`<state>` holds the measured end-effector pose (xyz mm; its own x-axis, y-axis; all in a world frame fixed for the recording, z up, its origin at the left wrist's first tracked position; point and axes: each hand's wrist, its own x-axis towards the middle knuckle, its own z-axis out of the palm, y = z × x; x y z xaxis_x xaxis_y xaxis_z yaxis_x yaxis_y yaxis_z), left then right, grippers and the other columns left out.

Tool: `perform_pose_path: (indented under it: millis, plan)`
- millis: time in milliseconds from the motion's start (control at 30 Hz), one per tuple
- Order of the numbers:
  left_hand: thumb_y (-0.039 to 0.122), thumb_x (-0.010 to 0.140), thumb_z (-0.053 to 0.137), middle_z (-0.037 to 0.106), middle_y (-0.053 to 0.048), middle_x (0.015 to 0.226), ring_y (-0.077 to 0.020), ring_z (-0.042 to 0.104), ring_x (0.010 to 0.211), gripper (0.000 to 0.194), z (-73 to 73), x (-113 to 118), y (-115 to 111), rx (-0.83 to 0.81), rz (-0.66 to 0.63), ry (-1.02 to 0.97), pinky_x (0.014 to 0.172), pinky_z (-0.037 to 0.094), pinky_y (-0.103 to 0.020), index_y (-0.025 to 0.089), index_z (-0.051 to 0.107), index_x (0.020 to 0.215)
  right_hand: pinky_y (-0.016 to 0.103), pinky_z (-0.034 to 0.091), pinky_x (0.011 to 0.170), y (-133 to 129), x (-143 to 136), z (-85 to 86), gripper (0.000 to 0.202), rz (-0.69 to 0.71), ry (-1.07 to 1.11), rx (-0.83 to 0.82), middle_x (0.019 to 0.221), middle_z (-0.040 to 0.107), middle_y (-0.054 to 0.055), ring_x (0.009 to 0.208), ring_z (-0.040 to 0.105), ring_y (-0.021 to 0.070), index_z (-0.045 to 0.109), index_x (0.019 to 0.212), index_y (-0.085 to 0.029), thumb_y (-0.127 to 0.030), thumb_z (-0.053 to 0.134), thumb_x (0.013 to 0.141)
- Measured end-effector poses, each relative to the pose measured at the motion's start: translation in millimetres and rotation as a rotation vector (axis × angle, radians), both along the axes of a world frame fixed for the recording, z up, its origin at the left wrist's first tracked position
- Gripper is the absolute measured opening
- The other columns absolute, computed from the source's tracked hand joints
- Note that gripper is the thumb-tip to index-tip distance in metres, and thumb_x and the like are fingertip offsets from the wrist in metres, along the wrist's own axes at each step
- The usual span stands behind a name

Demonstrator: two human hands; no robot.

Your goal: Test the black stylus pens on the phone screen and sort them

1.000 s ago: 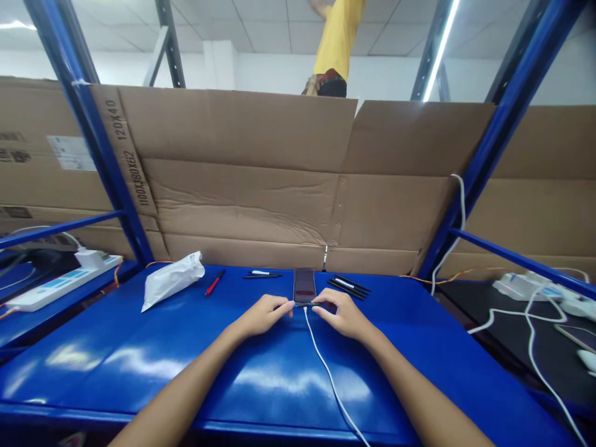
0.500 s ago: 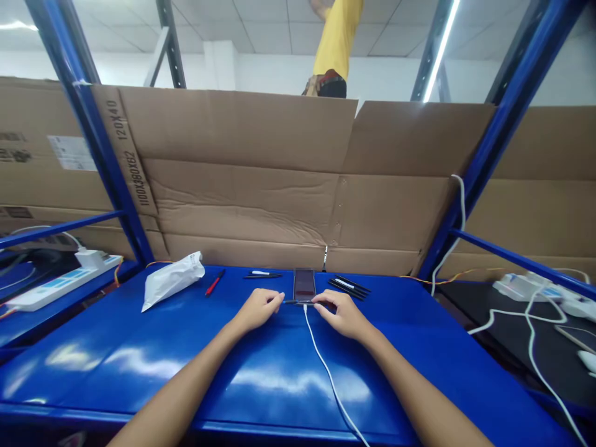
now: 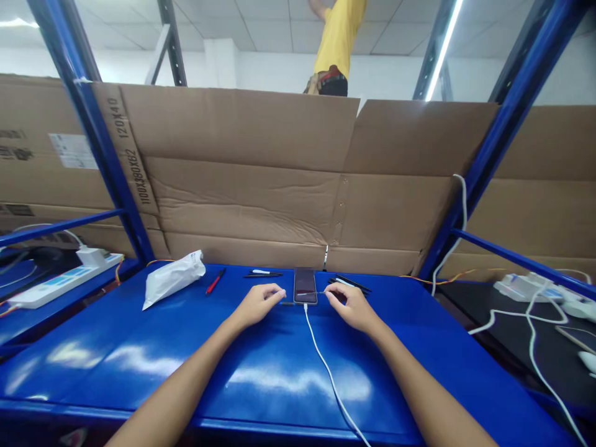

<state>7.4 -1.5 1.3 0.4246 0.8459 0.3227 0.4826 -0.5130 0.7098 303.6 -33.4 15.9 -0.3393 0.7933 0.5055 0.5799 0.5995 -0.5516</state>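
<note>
Blue gleamed across the tabletop [image 3: 116, 329] beneath both hands, and the right hand [image 3: 350, 305] had a slim pen part [image 3: 320, 293] pinched at its fingertips, thin end pointing left! The left hand [image 3: 258, 303] was curled, a short dark piece [image 3: 287, 303] right by its fingertips; whether gripped, I couldn't tell. Between the hands lay the phone [image 3: 305, 280], a white cable [image 3: 327, 371] meeting its near edge. Dark pens [image 3: 354, 284] sat just beyond the right hand, a red pen [image 3: 215, 281] left of the left hand.
</note>
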Motion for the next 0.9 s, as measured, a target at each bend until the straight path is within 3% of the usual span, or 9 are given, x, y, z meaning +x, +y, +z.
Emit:
perform_pose_path:
  millis: [100,300,400,533,633,700,800,900]
  plan:
    - [0.056,0.097,0.050,0.064,0.001,0.069,-0.0140,0.049,0.058,0.048,-0.3,7.4,-7.9,-0.074,-0.093,0.028,0.056,0.032,-0.024,0.017,0.073,0.112,0.030,0.049,0.074,-2.9,-6.9,-2.6,0.023,0.046,-0.015,-0.036,0.094,0.075,0.005,0.081,0.066,0.0193,0.072,0.097,-0.020,-0.032,0.052,0.100]
    - [0.050,0.092,0.060,0.057,0.002,0.059,-0.0124,0.047,0.054,0.038,-0.8,12.8,-13.4,-0.074,-0.155,0.175,0.054,0.029,-0.023,0.015,0.076,0.087,0.027,0.046,0.070,-7.9,-19.2,-9.1,0.020,0.109,-0.155,-0.086,0.089,0.076,0.004,0.077,0.067,0.0184,0.073,0.093,-0.020,-0.024,0.055,0.097]
    - [0.049,0.093,0.058,0.061,0.001,0.062,-0.0136,0.049,0.057,0.038,0.8,5.8,-9.2,-0.074,-0.139,0.221,0.055,0.030,-0.023,0.016,0.076,0.088,0.026,0.044,0.065,-4.6,-13.2,-12.0,0.019,0.080,-0.247,-0.118,0.084,0.076,0.004,0.071,0.065,0.0179,0.075,0.091,-0.020,-0.020,0.056,0.093]
    - [0.051,0.094,0.057,0.062,0.001,0.064,-0.0163,0.054,0.060,0.037,1.0,-0.5,-5.5,0.014,-0.036,0.292,0.056,0.030,-0.024,0.020,0.077,0.097,0.030,0.048,0.075,0.1,-8.4,-16.5,0.021,0.076,-0.298,-0.113,0.095,0.078,0.007,0.082,0.070,0.0220,0.077,0.098,-0.020,-0.021,0.056,0.094]
    - [0.051,0.095,0.056,0.060,0.002,0.064,-0.0168,0.055,0.061,0.035,-1.1,-1.0,-4.0,0.084,0.044,0.296,0.057,0.030,-0.025,0.023,0.075,0.104,0.032,0.049,0.081,2.9,-5.8,-16.4,0.024,0.067,-0.239,-0.098,0.103,0.078,0.008,0.089,0.070,0.0227,0.073,0.112,-0.021,-0.022,0.056,0.095]
    - [0.052,0.095,0.058,0.060,0.002,0.067,-0.0165,0.056,0.062,0.034,-2.8,-0.5,-3.0,0.106,0.061,0.284,0.058,0.031,-0.025,0.023,0.074,0.102,0.031,0.050,0.076,4.6,-1.7,-13.8,0.024,0.015,-0.156,-0.094,0.096,0.077,0.006,0.083,0.069,0.0207,0.069,0.116,-0.021,-0.024,0.058,0.094]
    - [0.054,0.091,0.063,0.062,0.002,0.072,-0.0160,0.058,0.065,0.035,-4.7,0.8,-1.9,0.101,0.034,0.225,0.061,0.036,-0.024,0.021,0.071,0.098,0.029,0.048,0.069,6.2,5.4,-9.4,0.014,-0.041,-0.117,-0.090,0.083,0.073,0.002,0.074,0.066,0.0189,0.070,0.101,-0.020,-0.026,0.063,0.091]
    - [0.053,0.087,0.069,0.066,0.000,0.079,-0.0167,0.060,0.072,0.035,-5.0,3.3,-2.1,0.124,0.032,0.131,0.067,0.041,-0.025,0.020,0.068,0.096,0.029,0.048,0.070,6.1,8.2,-9.7,0.009,0.010,-0.208,-0.120,0.083,0.073,0.003,0.075,0.066,0.0190,0.072,0.090,-0.020,-0.021,0.063,0.089]
